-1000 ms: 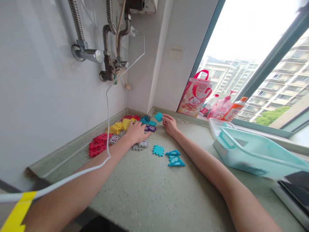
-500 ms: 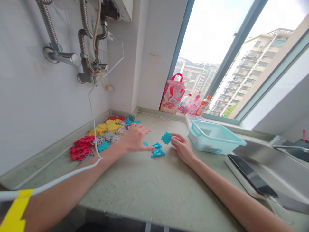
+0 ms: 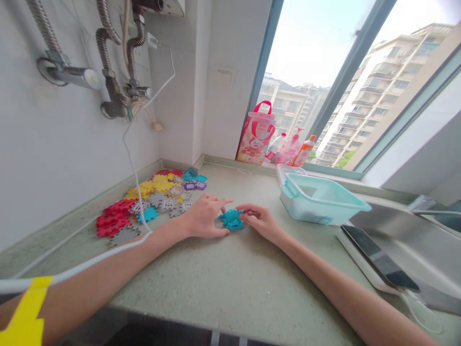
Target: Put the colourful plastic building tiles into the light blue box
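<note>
Now pinching a blue tile (image 3: 232, 217) by its right side between thumb and fingers of the right hand (image 3: 260, 221), over other blue pieces (image 3: 236, 226), around the middle of the tabletop (image 3: 216, 283), well in from its front edge; cannot tell whether resting on them or just above. Holding the left hand (image 3: 203, 216) with its grip open at the left side of the same pieces, thumb and forefinger spread apart; cannot tell contact of its fingertips with the tile. Seeing a loose heap beyond the left forearm, along the left edge toward the back corner: red pieces (image 3: 114, 218) toward the front, yellow pieces (image 3: 158, 185) farther back, purple pieces (image 3: 195, 185) to their right. Seeing also a white cable (image 3: 130, 158) across the heap and left forearm, a pale blue bin (image 3: 324, 211) near the back edge, and a phone (image 3: 378, 257) beside the sink (image 3: 382, 223).
</note>
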A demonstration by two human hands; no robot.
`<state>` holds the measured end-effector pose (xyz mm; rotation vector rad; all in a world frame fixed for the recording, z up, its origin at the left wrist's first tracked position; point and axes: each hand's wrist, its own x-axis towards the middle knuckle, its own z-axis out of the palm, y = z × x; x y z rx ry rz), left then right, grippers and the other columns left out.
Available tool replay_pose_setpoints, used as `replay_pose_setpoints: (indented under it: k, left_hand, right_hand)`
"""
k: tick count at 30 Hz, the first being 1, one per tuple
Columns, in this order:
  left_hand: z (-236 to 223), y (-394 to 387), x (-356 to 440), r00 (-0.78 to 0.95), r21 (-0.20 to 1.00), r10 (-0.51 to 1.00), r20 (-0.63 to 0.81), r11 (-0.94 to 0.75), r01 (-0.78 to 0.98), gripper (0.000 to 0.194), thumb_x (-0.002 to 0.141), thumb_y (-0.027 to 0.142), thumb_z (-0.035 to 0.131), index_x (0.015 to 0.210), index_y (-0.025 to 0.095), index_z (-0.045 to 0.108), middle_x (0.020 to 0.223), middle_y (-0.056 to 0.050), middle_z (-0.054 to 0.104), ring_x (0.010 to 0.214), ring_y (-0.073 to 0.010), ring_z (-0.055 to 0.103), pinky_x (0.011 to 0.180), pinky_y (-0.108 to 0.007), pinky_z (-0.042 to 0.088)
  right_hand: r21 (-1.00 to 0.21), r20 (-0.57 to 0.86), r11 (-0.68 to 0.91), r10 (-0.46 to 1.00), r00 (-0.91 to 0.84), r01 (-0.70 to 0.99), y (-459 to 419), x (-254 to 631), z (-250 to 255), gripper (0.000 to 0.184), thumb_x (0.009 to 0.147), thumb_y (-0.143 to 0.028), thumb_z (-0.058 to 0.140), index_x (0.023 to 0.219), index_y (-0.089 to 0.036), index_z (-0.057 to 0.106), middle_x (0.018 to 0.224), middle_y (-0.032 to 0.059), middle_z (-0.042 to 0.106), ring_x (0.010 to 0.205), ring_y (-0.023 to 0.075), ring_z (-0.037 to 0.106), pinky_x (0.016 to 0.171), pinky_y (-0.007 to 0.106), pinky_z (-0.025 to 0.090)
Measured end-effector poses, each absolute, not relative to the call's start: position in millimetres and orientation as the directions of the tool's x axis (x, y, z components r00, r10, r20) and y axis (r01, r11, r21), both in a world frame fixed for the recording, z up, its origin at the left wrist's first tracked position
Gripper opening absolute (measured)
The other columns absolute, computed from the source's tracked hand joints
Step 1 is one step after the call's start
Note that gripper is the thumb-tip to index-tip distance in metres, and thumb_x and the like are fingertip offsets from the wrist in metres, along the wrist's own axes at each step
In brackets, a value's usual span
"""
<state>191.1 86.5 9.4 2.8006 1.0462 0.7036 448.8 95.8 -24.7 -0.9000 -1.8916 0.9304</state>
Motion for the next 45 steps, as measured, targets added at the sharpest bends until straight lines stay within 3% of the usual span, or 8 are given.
replay_pose_setpoints:
  k: [5, 8, 13, 32, 35, 38, 40, 45]
  left_hand:
    - [7.5, 87.3, 192.2, 0.669, 0.231, 0.634, 0.389, -0.770, 0.595, 0.078, 0.078, 0.047, 0.078, 0.146, 0.021, 0.052, 0.114, -0.007, 0.076, 0.110, -0.0306, 0.068, 0.100, -0.044, 0.042]
    - [5.6, 88.7, 191.8, 0.666, 0.239, 0.632, 0.395, -0.771, 0.590, 0.078, 0.077, 0.046, 0.079, 0.146, 0.021, 0.053, 0.114, -0.007, 0.076, 0.108, -0.0304, 0.069, 0.101, -0.044, 0.042]
    - [3.9, 89.7, 190.9, 0.676, 0.246, 0.614, 0.408, -0.787, 0.566, 0.073, 0.077, 0.045, 0.080, 0.142, 0.022, 0.056, 0.115, -0.006, 0.076, 0.109, -0.0299, 0.069, 0.101, -0.044, 0.042]
    - [4.9, 91.4, 187.1, 0.685, 0.265, 0.590, 0.427, -0.806, 0.529, 0.073, 0.076, 0.051, 0.085, 0.137, 0.022, 0.059, 0.116, -0.008, 0.075, 0.109, -0.0295, 0.067, 0.099, -0.044, 0.043]
    - [9.4, 91.9, 184.5, 0.664, 0.287, 0.583, 0.467, -0.811, 0.510, 0.054, 0.082, 0.056, 0.081, 0.121, 0.021, 0.069, 0.104, -0.005, 0.075, 0.100, -0.0259, 0.068, 0.093, -0.040, 0.044]
    - [13.8, 90.8, 183.2, 0.651, 0.260, 0.590, 0.478, -0.803, 0.536, 0.021, 0.091, 0.043, 0.073, 0.089, 0.021, 0.074, 0.078, -0.001, 0.072, 0.083, -0.0215, 0.065, 0.085, -0.038, 0.041]
    - [14.9, 90.2, 183.2, 0.651, 0.235, 0.593, 0.473, -0.797, 0.556, 0.020, 0.090, 0.037, 0.074, 0.078, 0.021, 0.073, 0.070, 0.000, 0.071, 0.078, -0.0206, 0.063, 0.084, -0.039, 0.040]
    - [12.8, 90.6, 184.3, 0.660, 0.259, 0.604, 0.446, -0.794, 0.551, 0.017, 0.087, 0.034, 0.076, 0.075, 0.022, 0.075, 0.069, 0.001, 0.072, 0.075, -0.0195, 0.064, 0.084, -0.039, 0.040]
  right_hand:
    - [-0.845, 0.364, 0.491, 0.818, -0.445, 0.213, 95.6, 447.3, -24.5, 0.032, 0.094, -0.043, 0.073, 0.118, -0.022, 0.079, 0.097, 0.0062, 0.074, 0.078, 0.0164, 0.064, 0.067, 0.027, 0.051]
    - [-0.784, 0.449, 0.585, 0.765, -0.462, 0.207, 91.8, 446.3, -20.3, 0.028, 0.097, -0.039, 0.069, 0.118, -0.024, 0.080, 0.107, 0.0081, 0.071, 0.086, 0.0174, 0.064, 0.068, 0.028, 0.052]
    - [-0.682, 0.534, 0.695, 0.685, -0.495, 0.226, 85.6, 446.7, -14.8, 0.024, 0.100, -0.031, 0.065, 0.119, -0.026, 0.079, 0.102, 0.0072, 0.070, 0.089, 0.0178, 0.064, 0.077, 0.031, 0.052]
    - [-0.649, 0.524, 0.640, 0.768, -0.368, 0.411, 84.0, 442.8, -16.6, 0.022, 0.097, -0.038, 0.066, 0.111, -0.023, 0.075, 0.102, 0.0064, 0.075, 0.084, 0.0182, 0.069, 0.071, 0.030, 0.055]
    - [-0.693, 0.506, 0.584, 0.812, -0.291, 0.424, 84.1, 442.5, -17.7, 0.027, 0.094, -0.044, 0.069, 0.109, -0.021, 0.073, 0.096, 0.0058, 0.076, 0.076, 0.0171, 0.068, 0.063, 0.027, 0.053]
    - [-0.698, 0.481, 0.542, 0.839, -0.255, 0.467, 83.2, 443.3, -17.0, 0.025, 0.094, -0.045, 0.069, 0.099, -0.021, 0.073, 0.081, 0.0026, 0.074, 0.067, 0.0155, 0.065, 0.058, 0.026, 0.049]
    - [-0.689, 0.460, 0.535, 0.844, -0.276, 0.489, 82.0, 443.9, -15.6, 0.025, 0.095, -0.045, 0.068, 0.093, -0.021, 0.073, 0.078, 0.0020, 0.074, 0.065, 0.0150, 0.065, 0.058, 0.026, 0.048]
    - [-0.687, 0.436, 0.532, 0.846, -0.306, 0.495, 80.7, 444.5, -15.7, 0.021, 0.095, -0.040, 0.067, 0.093, -0.020, 0.075, 0.078, 0.0021, 0.076, 0.067, 0.0158, 0.068, 0.059, 0.026, 0.048]
